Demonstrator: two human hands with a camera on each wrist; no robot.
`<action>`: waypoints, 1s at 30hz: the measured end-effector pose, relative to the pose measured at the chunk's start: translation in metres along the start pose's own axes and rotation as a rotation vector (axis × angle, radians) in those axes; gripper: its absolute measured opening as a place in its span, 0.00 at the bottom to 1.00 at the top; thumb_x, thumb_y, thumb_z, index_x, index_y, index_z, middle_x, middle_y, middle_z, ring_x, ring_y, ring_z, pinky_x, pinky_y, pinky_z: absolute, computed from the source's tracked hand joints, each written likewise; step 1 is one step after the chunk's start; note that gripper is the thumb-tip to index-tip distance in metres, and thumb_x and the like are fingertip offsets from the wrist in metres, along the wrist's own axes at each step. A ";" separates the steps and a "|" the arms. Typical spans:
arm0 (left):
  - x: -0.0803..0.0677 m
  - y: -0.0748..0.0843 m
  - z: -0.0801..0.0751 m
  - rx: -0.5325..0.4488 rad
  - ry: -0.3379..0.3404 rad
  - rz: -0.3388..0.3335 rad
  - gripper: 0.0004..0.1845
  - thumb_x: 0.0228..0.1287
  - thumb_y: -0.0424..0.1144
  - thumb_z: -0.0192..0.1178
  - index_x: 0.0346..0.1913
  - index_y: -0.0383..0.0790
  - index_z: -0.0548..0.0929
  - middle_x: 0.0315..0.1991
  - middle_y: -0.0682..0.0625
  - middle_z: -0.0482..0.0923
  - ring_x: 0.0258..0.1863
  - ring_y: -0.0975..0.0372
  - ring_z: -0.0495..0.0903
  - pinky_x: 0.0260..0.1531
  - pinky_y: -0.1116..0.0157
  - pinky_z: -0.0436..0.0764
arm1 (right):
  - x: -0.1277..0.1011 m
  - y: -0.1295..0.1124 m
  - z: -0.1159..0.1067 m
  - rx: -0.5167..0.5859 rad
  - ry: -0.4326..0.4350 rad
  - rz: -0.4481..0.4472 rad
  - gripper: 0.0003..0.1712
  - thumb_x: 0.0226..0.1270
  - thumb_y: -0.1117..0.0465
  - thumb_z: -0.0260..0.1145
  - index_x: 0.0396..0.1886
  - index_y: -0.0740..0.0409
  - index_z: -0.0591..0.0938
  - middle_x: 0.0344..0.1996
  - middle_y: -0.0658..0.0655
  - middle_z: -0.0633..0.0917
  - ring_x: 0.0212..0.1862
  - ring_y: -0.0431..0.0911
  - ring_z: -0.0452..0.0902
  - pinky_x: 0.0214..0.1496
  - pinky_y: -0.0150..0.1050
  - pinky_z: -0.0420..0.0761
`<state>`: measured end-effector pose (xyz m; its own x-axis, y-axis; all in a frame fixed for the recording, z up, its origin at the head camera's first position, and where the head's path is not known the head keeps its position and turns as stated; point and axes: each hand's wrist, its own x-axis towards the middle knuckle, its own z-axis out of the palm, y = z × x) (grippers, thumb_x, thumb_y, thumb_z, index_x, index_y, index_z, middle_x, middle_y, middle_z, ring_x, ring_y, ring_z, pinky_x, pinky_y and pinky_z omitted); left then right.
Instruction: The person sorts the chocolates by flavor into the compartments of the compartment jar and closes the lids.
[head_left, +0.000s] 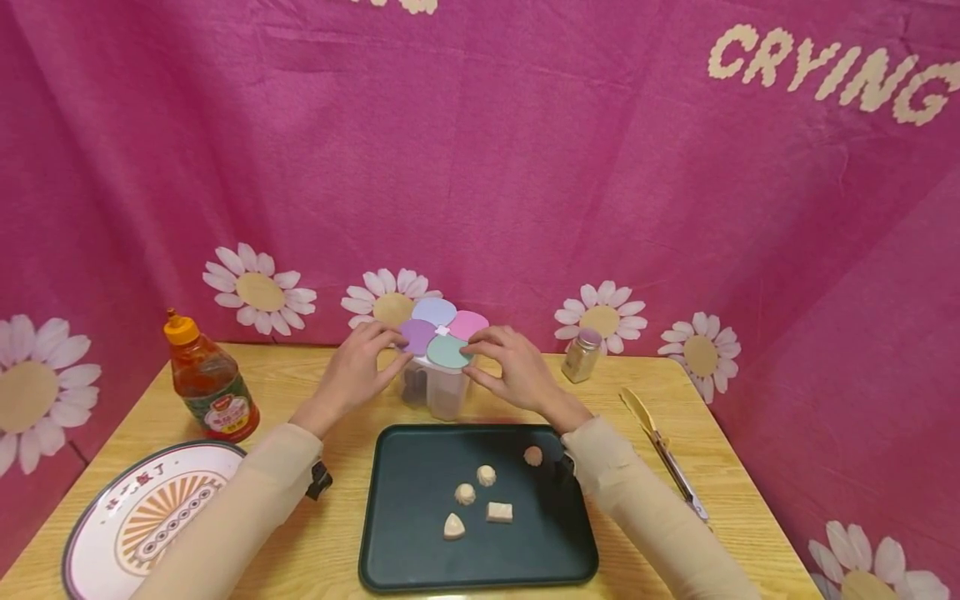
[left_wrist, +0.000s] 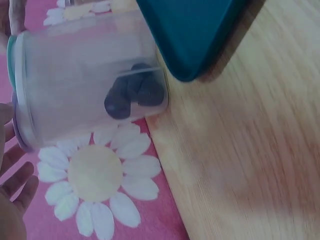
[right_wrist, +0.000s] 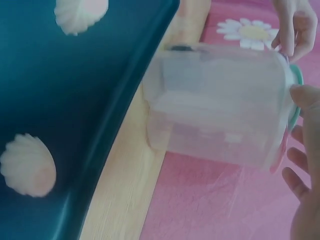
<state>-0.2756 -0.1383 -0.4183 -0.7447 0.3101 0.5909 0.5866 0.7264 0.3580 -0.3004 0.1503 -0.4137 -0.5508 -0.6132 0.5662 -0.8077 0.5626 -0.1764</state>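
A clear container (head_left: 447,393) with petal-shaped lids in purple, blue, pink and green stands upright behind the tray. Dark rounded pieces (left_wrist: 135,91) lie at the bottom of one compartment. My left hand (head_left: 356,367) holds the container's top on the left, fingers by the purple lid (head_left: 417,337) and thumb toward the front. On the other side, my right hand (head_left: 517,367) grips the edge by the green lid (head_left: 448,352). In the right wrist view its thumb presses the rim while the other fingers spread past the pink lid (right_wrist: 278,159).
A dark green tray (head_left: 412,550) with several small pale pieces (head_left: 465,494) and one pinkish piece (head_left: 533,455) lies in front. Left are a sauce bottle (head_left: 217,383) and a plate (head_left: 97,533). A small jar (head_left: 581,357) and tongs (head_left: 667,458) are right.
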 end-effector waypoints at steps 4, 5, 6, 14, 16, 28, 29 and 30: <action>0.000 0.005 0.006 0.020 0.019 0.051 0.11 0.65 0.39 0.74 0.46 0.37 0.89 0.46 0.43 0.85 0.49 0.50 0.81 0.53 0.51 0.85 | 0.000 0.005 -0.001 0.006 -0.013 0.032 0.18 0.64 0.54 0.79 0.52 0.53 0.91 0.53 0.56 0.89 0.57 0.51 0.83 0.62 0.48 0.85; 0.000 0.006 0.007 0.022 0.027 0.055 0.11 0.65 0.39 0.74 0.46 0.37 0.89 0.45 0.43 0.85 0.48 0.51 0.81 0.52 0.51 0.85 | -0.001 0.006 -0.001 0.012 -0.014 0.033 0.18 0.64 0.54 0.80 0.52 0.53 0.91 0.53 0.56 0.89 0.57 0.51 0.83 0.61 0.48 0.85; 0.001 0.006 0.008 0.021 0.034 0.053 0.10 0.65 0.38 0.75 0.45 0.37 0.89 0.45 0.43 0.85 0.48 0.51 0.81 0.52 0.51 0.85 | -0.001 0.006 -0.001 0.018 -0.013 0.034 0.18 0.64 0.54 0.80 0.52 0.53 0.91 0.52 0.55 0.90 0.56 0.51 0.83 0.61 0.48 0.85; 0.006 0.004 0.009 -0.013 0.019 0.011 0.11 0.66 0.37 0.73 0.49 0.36 0.88 0.49 0.42 0.86 0.51 0.50 0.83 0.55 0.51 0.86 | -0.002 0.002 0.000 0.003 0.024 0.006 0.18 0.63 0.54 0.80 0.51 0.53 0.91 0.50 0.55 0.90 0.54 0.50 0.83 0.57 0.46 0.85; 0.008 0.003 0.009 -0.016 0.008 0.004 0.12 0.67 0.37 0.73 0.49 0.36 0.88 0.49 0.41 0.86 0.51 0.50 0.83 0.55 0.51 0.86 | -0.003 0.000 0.001 -0.007 0.036 -0.008 0.17 0.63 0.54 0.80 0.50 0.53 0.91 0.49 0.54 0.90 0.53 0.50 0.82 0.55 0.45 0.85; 0.012 0.007 0.010 0.064 -0.045 0.071 0.16 0.65 0.41 0.74 0.50 0.37 0.87 0.49 0.42 0.86 0.52 0.49 0.84 0.58 0.51 0.85 | 0.003 0.002 0.000 -0.047 0.025 -0.041 0.16 0.62 0.53 0.80 0.48 0.52 0.91 0.48 0.54 0.89 0.50 0.49 0.82 0.51 0.44 0.83; 0.012 0.009 0.010 0.075 -0.048 0.092 0.17 0.65 0.42 0.75 0.50 0.37 0.87 0.49 0.43 0.86 0.52 0.49 0.84 0.58 0.50 0.84 | 0.004 0.003 0.000 -0.050 0.012 -0.040 0.17 0.63 0.52 0.80 0.49 0.52 0.91 0.49 0.54 0.89 0.51 0.49 0.82 0.51 0.44 0.83; 0.012 0.011 0.011 0.081 -0.053 0.109 0.18 0.64 0.43 0.76 0.51 0.37 0.87 0.49 0.43 0.86 0.53 0.49 0.84 0.59 0.50 0.84 | 0.004 0.003 0.000 -0.048 0.000 -0.040 0.18 0.63 0.51 0.80 0.50 0.52 0.91 0.50 0.54 0.89 0.51 0.49 0.83 0.52 0.44 0.84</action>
<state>-0.2813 -0.1198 -0.4154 -0.6948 0.4204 0.5836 0.6392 0.7329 0.2330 -0.3052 0.1499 -0.4121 -0.5181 -0.6361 0.5718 -0.8181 0.5636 -0.1144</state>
